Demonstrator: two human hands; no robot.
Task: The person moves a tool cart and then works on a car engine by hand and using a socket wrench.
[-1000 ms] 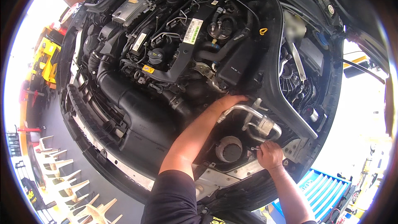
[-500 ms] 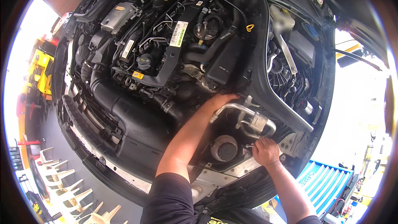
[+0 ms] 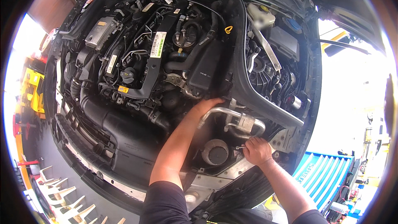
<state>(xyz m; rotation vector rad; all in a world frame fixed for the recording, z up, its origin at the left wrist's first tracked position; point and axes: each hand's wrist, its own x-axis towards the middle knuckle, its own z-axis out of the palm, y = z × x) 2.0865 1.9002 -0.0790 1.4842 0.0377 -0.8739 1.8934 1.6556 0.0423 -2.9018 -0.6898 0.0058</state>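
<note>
Hands work low in the open engine bay (image 3: 62, 112) of a car, at its front edge near the right corner. The left hand (image 3: 209, 104) reaches deep under the silver pipe (image 3: 219, 111), its fingers hidden behind the pipe and the black housing, so whether that grip is open or closed cannot be told. The right hand (image 3: 257, 150) is curled shut around a small tool (image 3: 239, 147), whose metal tip pokes out to the left, just beside the round black cap (image 3: 215, 152) and below the pipe's metal block fitting (image 3: 244, 122). By the look of it, the step in hand is working a fastener near that fitting, the right hand turning while the left steadies something behind. The next move seems to call for keeping the tool seated on the fastener in a tight space. A blue ribbed tray (image 3: 323, 174) sits outside the car, beyond the right corner.
</note>
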